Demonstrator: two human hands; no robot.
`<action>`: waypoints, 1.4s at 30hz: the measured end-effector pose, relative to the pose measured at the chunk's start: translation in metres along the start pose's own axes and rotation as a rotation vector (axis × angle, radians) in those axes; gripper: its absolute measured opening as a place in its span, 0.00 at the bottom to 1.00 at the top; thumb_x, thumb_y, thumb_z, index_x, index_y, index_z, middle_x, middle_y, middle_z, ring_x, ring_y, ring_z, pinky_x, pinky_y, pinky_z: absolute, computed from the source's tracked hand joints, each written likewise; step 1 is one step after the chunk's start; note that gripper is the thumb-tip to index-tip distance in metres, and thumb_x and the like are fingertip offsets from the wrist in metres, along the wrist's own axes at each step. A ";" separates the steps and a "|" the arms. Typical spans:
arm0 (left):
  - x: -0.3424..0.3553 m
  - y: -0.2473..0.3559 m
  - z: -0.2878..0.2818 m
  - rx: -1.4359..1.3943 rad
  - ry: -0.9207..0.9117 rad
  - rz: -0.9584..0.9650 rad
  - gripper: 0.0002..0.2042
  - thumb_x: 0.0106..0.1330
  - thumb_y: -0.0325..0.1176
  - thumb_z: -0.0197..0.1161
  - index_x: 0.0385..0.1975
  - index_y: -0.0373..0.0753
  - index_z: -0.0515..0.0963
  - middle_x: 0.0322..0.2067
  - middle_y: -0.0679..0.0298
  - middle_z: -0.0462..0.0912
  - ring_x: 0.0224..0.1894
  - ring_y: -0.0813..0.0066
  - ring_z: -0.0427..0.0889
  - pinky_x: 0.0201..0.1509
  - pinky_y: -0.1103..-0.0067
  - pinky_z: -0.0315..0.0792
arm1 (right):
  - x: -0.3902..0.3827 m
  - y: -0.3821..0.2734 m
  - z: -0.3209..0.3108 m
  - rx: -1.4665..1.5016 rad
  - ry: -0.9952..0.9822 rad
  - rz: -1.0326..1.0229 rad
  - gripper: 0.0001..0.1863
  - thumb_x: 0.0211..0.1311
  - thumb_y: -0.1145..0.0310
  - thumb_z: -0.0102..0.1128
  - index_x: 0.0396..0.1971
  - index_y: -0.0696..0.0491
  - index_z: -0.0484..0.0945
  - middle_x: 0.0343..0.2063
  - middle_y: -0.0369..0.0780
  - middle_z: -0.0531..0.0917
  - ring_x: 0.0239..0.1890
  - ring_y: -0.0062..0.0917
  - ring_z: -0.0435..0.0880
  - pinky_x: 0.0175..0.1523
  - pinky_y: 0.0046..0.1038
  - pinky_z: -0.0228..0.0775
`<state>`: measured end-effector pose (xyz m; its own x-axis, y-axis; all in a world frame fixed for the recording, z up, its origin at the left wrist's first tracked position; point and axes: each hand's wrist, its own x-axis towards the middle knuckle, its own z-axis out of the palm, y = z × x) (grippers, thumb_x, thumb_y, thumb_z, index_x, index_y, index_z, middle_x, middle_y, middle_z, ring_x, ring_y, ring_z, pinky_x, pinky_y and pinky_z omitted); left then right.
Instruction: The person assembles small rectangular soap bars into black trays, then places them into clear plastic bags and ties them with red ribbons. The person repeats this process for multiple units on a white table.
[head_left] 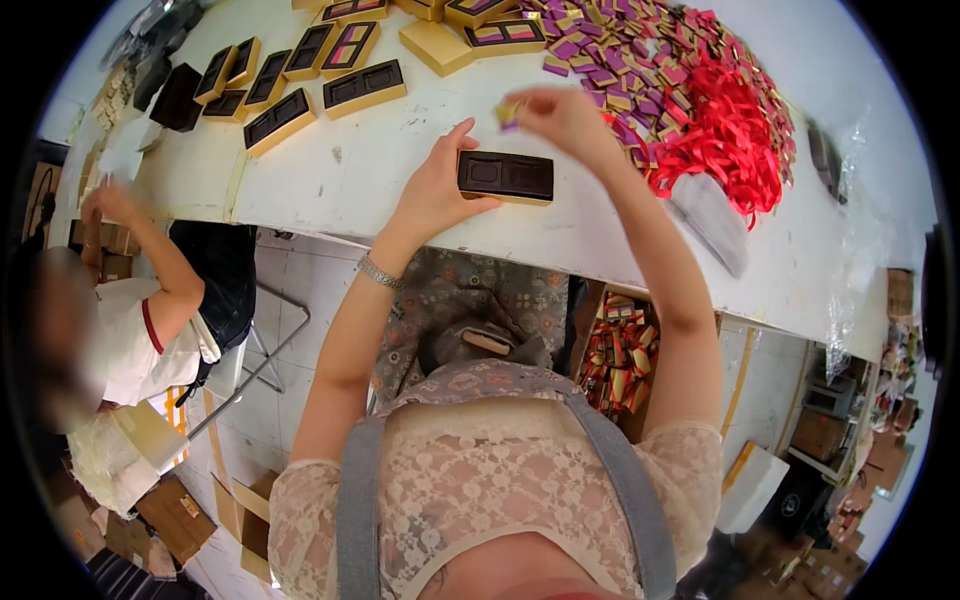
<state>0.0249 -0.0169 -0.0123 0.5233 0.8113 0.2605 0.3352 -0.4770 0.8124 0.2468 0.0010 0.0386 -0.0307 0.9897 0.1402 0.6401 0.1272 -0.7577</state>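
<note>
My left hand [432,190] grips the left end of a small gold box [528,200] with a dark brown insert tray [506,174]. Two hollows show in the tray, and I see nothing lying in them. The box rests near the table's front edge. Above its right end, my right hand [572,122] pinches a small gold-and-purple block [511,114], slightly blurred. Beyond that hand spreads a large heap of similar purple, gold and pink blocks [620,60]. A tangled pile of red ribbons [728,150] lies to the right, beside my right forearm.
Several gold boxes with dark trays [365,88] stand at the back left. Filled boxes [503,37] are at the far middle. A grey plastic bag [712,220] lies at the right. Under the table sits a carton of red-and-gold pieces [622,350]. A co-worker [140,310] sits at left.
</note>
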 end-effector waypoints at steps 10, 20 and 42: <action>0.003 0.002 0.007 0.265 -0.025 0.171 0.42 0.49 0.38 0.73 0.64 0.34 0.59 0.53 0.52 0.73 0.52 0.55 0.75 0.54 0.67 0.72 | -0.087 -0.010 0.047 -0.456 0.226 -0.593 0.12 0.56 0.64 0.63 0.39 0.50 0.82 0.43 0.34 0.81 0.43 0.35 0.77 0.50 0.34 0.68; 0.019 0.014 0.005 0.453 -0.170 0.448 0.23 0.53 0.32 0.69 0.53 0.48 0.77 0.59 0.66 0.73 0.56 0.60 0.72 0.58 0.69 0.71 | 0.071 0.188 -0.154 -0.755 0.392 0.002 0.16 0.61 0.57 0.53 0.40 0.48 0.84 0.29 0.46 0.85 0.39 0.41 0.84 0.50 0.41 0.72; 0.004 -0.003 0.003 0.342 0.038 0.339 0.24 0.50 0.34 0.72 0.50 0.39 0.77 0.57 0.64 0.74 0.60 0.61 0.72 0.57 0.72 0.73 | -0.063 0.013 -0.016 -0.588 0.032 -0.774 0.14 0.51 0.65 0.66 0.39 0.52 0.82 0.45 0.37 0.82 0.49 0.31 0.78 0.51 0.33 0.71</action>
<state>0.0286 -0.0140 -0.0153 0.6209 0.5994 0.5052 0.3919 -0.7955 0.4621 0.2692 -0.0602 0.0298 -0.5891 0.6430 0.4893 0.7332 0.6800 -0.0109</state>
